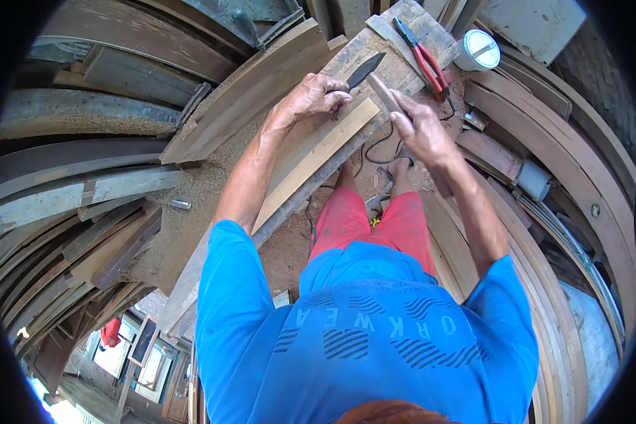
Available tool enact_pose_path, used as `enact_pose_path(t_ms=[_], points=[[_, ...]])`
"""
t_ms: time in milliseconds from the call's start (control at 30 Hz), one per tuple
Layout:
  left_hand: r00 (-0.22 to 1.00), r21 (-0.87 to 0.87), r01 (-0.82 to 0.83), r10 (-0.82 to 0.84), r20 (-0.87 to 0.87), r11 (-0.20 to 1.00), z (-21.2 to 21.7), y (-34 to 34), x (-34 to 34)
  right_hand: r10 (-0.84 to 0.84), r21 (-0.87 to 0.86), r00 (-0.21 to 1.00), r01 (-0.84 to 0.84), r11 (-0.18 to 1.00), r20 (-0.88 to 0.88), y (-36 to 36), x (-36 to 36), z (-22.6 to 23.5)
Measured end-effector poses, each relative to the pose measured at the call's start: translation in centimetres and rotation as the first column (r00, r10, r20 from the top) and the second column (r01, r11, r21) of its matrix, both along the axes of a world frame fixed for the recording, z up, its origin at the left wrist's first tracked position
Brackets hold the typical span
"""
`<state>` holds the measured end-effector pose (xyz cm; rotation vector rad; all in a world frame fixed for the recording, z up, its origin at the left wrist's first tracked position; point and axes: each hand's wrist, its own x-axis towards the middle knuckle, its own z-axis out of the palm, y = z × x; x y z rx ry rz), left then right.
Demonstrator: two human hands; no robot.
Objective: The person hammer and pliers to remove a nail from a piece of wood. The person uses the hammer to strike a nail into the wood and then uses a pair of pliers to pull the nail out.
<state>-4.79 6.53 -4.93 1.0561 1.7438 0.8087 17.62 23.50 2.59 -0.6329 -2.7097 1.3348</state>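
My left hand is closed around a dark, pointed flat blade that juts out beyond the fingers. Its handle is hidden in the grip. A narrow brown strip, wood by its look, is gripped in my right hand. The strip's far end lies close beside the blade; whether they touch I cannot tell. Both hands are above a workbench with a worn wooden top. Under them a pale wooden board runs lengthwise along the bench edge.
Red-handled pliers rest at the bench's far end, beside a white lidded tub. A black cable trails near my feet. Stacked boards crowd the left, with more planks at right. Sawdust covers surfaces.
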Motion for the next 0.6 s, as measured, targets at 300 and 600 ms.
enact_pose_path(t_ms=[300, 600], points=[[0.928, 0.211, -0.161, 0.220, -0.299, 0.964, 0.5, 0.6, 2.6, -0.349, -0.522, 0.915, 0.402, 0.753, 0.201, -0.4, 0.5, 2.4], [0.920, 0.287, -0.234, 0.307, -0.244, 0.929, 0.7, -1.3, 4.2, -0.203, -0.383, 0.970, 0.240, 0.892, 0.136, -1.6, 1.0, 0.2]])
